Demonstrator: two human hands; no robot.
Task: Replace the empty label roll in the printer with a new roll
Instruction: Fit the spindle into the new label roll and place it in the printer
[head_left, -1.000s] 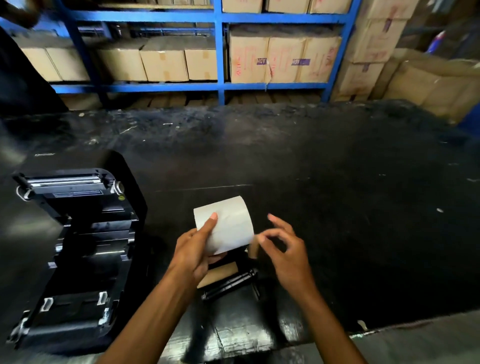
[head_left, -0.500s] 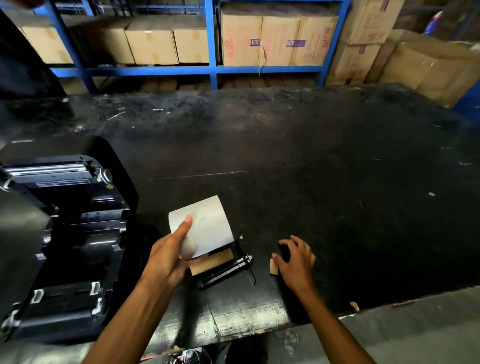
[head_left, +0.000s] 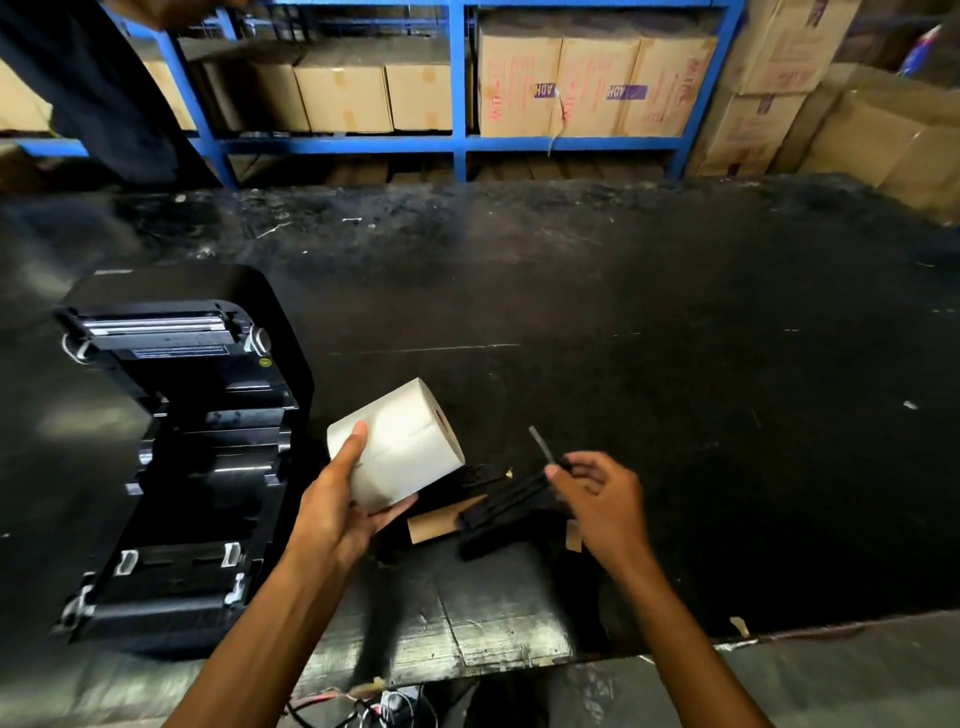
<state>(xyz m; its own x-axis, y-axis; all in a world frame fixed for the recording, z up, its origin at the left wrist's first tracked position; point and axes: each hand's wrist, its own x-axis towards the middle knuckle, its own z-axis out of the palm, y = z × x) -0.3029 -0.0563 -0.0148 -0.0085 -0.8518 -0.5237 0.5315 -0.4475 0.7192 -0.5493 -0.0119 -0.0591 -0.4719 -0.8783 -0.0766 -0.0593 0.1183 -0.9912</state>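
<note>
The new label roll (head_left: 397, 441), white and full, sits just right of the open printer (head_left: 171, 457), clasped by the left hand (head_left: 337, 512) above the counter (head_left: 675, 364). The right hand (head_left: 597, 493) pinches a black spindle (head_left: 506, 501) over the empty brown core (head_left: 434, 525).

A dark, scuffed counter (head_left: 675, 338) spreads out ahead, flecked with small pale scraps. Beyond its far edge stands a blue metal shelf (head_left: 459, 93) loaded with brown cardboard boxes (head_left: 597, 85). More boxes (head_left: 769, 93) are stacked to the far right. Tangled wires (head_left: 384, 706) hang below the counter's near edge.
</note>
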